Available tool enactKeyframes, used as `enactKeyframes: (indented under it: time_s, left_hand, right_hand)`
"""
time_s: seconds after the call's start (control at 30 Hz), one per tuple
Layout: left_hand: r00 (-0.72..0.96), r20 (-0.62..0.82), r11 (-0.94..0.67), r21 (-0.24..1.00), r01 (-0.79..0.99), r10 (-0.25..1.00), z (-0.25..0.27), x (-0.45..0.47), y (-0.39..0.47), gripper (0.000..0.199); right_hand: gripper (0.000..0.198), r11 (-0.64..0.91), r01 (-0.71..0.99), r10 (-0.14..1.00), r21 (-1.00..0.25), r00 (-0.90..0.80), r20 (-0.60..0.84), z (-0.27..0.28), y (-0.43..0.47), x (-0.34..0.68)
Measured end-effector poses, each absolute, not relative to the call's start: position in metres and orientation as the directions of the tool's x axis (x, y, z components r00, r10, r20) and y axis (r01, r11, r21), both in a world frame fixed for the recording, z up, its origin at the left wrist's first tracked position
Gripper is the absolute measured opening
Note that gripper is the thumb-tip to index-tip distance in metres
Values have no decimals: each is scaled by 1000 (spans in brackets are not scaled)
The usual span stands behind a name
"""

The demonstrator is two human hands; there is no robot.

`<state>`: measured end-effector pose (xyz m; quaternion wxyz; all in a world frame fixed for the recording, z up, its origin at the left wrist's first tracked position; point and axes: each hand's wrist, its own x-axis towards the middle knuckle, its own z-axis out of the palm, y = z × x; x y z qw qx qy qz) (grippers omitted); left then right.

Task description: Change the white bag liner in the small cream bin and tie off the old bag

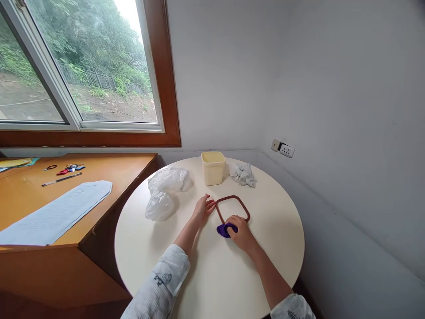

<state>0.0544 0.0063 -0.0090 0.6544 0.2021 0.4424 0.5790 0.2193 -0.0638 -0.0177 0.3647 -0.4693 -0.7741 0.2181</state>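
A brown square ring with rounded corners [241,204] lies on the round table, tilted in my view. My left hand [202,209] is at its left corner, fingers closed against the rim. My right hand [239,230] grips a bunched purple cloth [226,230] at the near side of the ring. The fingers of that hand cover part of the ring's near edge, so the exact contact of the cloth there is hidden. Behind the ring stands an open cream-coloured plastic bin [213,170], upright.
A crumpled clear plastic bag [166,188] lies on the round white table [212,274] at the left. A crumpled grey cloth [244,174] is right of the bin. Papers [63,210], a pen [61,179] and keys [71,168] lie on the wooden desk [133,166].
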Motion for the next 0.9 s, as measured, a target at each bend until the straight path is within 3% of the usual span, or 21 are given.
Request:
enactKeyframes:
  time_s: [0.27,0.47,0.67,0.9]
  left_hand:
    - [-41,-264,167,716,-678,964,-14,48,5,9]
    - [84,-255,240,678,-694,963,-12,51,4,17]
    - [233,-238,332,604,-725,943,-8,38,2,29]
    - [221,-161,273,594,-757,962,-8,26,2,48]
  right_hand:
    - [20,455,440,878,-775,-365,308,-13,-60,218]
    - [21,368,348,891,-862,-398,220,-7,-56,212]
    - [18,87,28,987,-996,-136,82,-11,-39,190]
    - [19,39,-168,984,-985,177,9,-12,-5,191]
